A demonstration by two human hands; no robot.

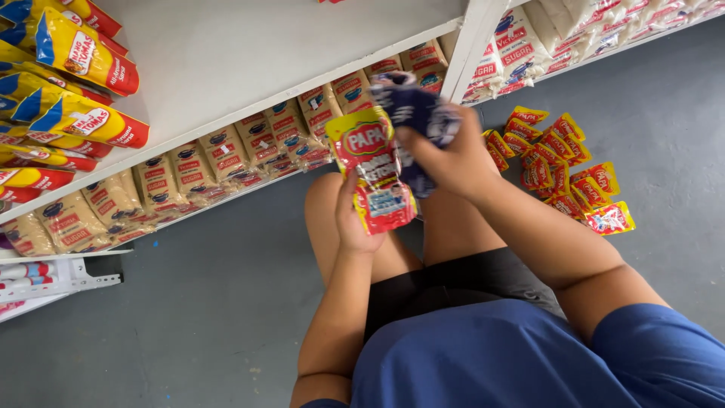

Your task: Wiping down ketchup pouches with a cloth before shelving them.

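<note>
- The left hand (356, 219) is wrapped around a red and yellow plastic sauce pouch (374, 170), holding it upright by its lower end, above the person's bare knees.
- The right hand (453, 160) is closed around a dark blue cloth with white marks (415, 113). The cloth is bunched up and sits pressed against the right side of the pouch.
- Both hands are close together, in front of the white metal shelf (226, 60).
- The top board of the shelf is mostly bare. At its left end lie big yellow, blue and red sauce packs (83, 83), stacked on their sides.
- Under that board is a row of clear bags of brown sugar with red labels (226, 155), leaning one after the other.
- More sugar bags, these ones white (521, 49), sit on the next shelf to the right, past the white post (472, 45).
- On the grey floor (189, 302), to the right of the knees, lies a pile of small red and yellow pouches (563, 162) like the one being held.
- The person wears a blue shirt (498, 355) and black shorts (461, 279).
</note>
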